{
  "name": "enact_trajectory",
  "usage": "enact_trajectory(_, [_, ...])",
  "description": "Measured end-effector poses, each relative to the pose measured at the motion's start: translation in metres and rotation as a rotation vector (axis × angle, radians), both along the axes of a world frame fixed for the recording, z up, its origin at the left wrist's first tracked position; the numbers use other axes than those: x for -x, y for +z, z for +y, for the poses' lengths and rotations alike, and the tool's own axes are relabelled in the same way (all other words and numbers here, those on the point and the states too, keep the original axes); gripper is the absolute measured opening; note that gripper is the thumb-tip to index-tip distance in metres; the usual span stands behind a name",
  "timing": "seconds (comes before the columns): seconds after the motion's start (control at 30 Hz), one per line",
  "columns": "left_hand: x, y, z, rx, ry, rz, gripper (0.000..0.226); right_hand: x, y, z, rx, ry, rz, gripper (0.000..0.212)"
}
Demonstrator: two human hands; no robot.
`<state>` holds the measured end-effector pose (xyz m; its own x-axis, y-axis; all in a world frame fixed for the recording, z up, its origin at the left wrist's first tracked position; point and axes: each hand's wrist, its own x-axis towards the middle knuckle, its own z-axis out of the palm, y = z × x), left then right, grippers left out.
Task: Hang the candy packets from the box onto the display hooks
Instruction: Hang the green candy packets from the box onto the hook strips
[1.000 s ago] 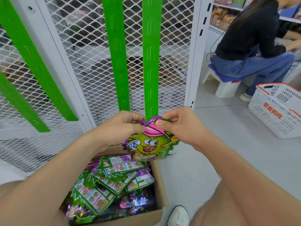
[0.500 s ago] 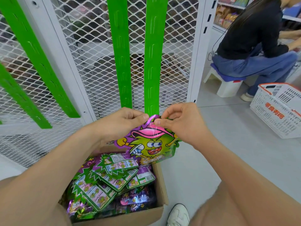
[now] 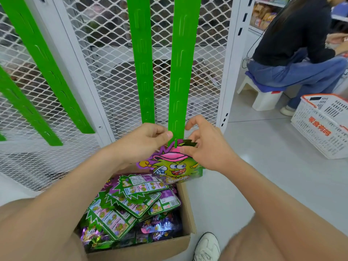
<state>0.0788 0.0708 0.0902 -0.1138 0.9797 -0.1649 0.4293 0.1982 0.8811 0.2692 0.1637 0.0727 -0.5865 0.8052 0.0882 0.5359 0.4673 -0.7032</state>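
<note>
Hooking a glossy green-and-purple cartoon candy packet onto the lowest tab of the bright green plastic display strip.
My left hand pinches the strip's bottom end and my right hand pinches the packet's top edge, just above the brown cardboard box. I judge the packet light, floppy and slick, so I'd grip the header near its hang hole.

A white wire mesh panel stands behind, framed by a white slotted upright. To the right, a person in a black top and jeans sits on a low white stool facing shelves of snack packs. A white basket with an orange rim rests on the grey floor nearby.
</note>
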Motion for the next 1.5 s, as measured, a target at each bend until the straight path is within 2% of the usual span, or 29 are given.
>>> enact_trajectory(0.07, [0.000,-0.005,0.001,-0.060,-0.058,0.048,0.017,0.003,-0.005,0.006,-0.029,-0.004,-0.015,0.046])
enact_trajectory(0.2, [0.012,-0.021,0.009,-0.149,-0.066,0.192,0.015,0.010,-0.011,0.023,-0.137,0.026,-0.110,0.018])
enact_trajectory(0.3, [0.021,-0.038,0.007,-0.236,0.213,0.344,0.032,0.016,-0.017,0.026,-0.184,0.029,-0.166,0.012])
enact_trajectory(0.33, [0.025,-0.045,0.003,-0.261,0.328,0.343,0.032,0.018,-0.021,0.026,-0.197,0.005,-0.175,0.021])
enact_trajectory(0.4, [0.032,-0.066,-0.004,-0.225,0.419,0.346,0.025,0.019,-0.026,0.021,-0.237,-0.099,-0.192,0.049])
enact_trajectory(0.43, [0.037,-0.079,-0.008,-0.143,0.408,0.374,0.025,0.020,-0.027,0.017,-0.293,-0.179,-0.184,0.055])
enact_trajectory(0.5, [0.047,-0.105,-0.016,0.061,0.334,0.449,0.030,0.021,-0.028,0.006,-0.458,-0.262,-0.192,0.052])
enact_trajectory(0.57, [0.055,-0.132,-0.029,0.277,0.170,0.499,0.038,0.026,-0.033,-0.009,-0.466,-0.160,-0.275,0.037])
enact_trajectory(0.63, [0.062,-0.161,-0.045,0.481,-0.056,0.571,0.062,0.031,-0.040,-0.024,-0.290,0.033,-0.471,0.020])
enact_trajectory(0.7, [0.067,-0.188,-0.060,0.584,-0.203,0.657,0.085,0.033,-0.055,-0.027,-0.130,0.247,-0.675,0.012])
enact_trajectory(0.73, [0.066,-0.197,-0.066,0.588,-0.232,0.694,0.084,0.033,-0.061,-0.027,-0.075,0.366,-0.755,0.016])
enact_trajectory(0.8, [0.064,-0.207,-0.071,0.476,-0.279,0.810,0.068,0.033,-0.071,-0.023,0.025,0.543,-0.866,0.031])
enact_trajectory(0.87, [0.064,-0.203,-0.068,0.342,-0.284,0.899,0.052,0.035,-0.077,-0.018,0.027,0.584,-0.921,0.031])
enact_trajectory(0.93, [0.067,-0.192,-0.064,0.233,-0.220,0.832,0.041,0.039,-0.080,-0.014,-0.010,0.575,-0.912,0.024])
enact_trajectory(1.03, [0.069,-0.161,-0.055,0.109,-0.126,0.619,0.030,0.045,-0.077,-0.007,-0.049,0.566,-0.837,0.018])
enact_trajectory(1.07, [0.068,-0.147,-0.053,0.062,-0.121,0.568,0.026,0.046,-0.074,-0.006,-0.060,0.562,-0.769,0.022])
enact_trajectory(1.13, [0.066,-0.115,-0.049,-0.014,-0.150,0.491,0.010,0.047,-0.065,-0.007,-0.030,0.576,-0.589,0.051])
enact_trajectory(1.17, [0.063,-0.098,-0.049,-0.059,-0.160,0.462,0.004,0.047,-0.060,-0.010,-0.002,0.584,-0.493,0.056])
enact_trajectory(1.23, [0.059,-0.065,-0.053,-0.161,-0.105,0.401,0.006,0.044,-0.055,-0.011,0.043,0.548,-0.335,0.034])
enact_trajectory(1.3, [0.057,-0.037,-0.062,-0.229,0.030,0.270,0.010,0.038,-0.050,-0.009,0.144,0.494,-0.200,0.021])
enact_trajectory(1.4, [0.060,-0.011,-0.072,-0.179,0.164,0.021,0.012,0.027,-0.029,-0.017,0.332,0.396,-0.018,0.017])
enact_trajectory(1.5, [0.067,-0.004,-0.077,-0.106,0.253,-0.062,0.001,0.015,-0.013,-0.027,0.420,0.307,0.061,0.013])
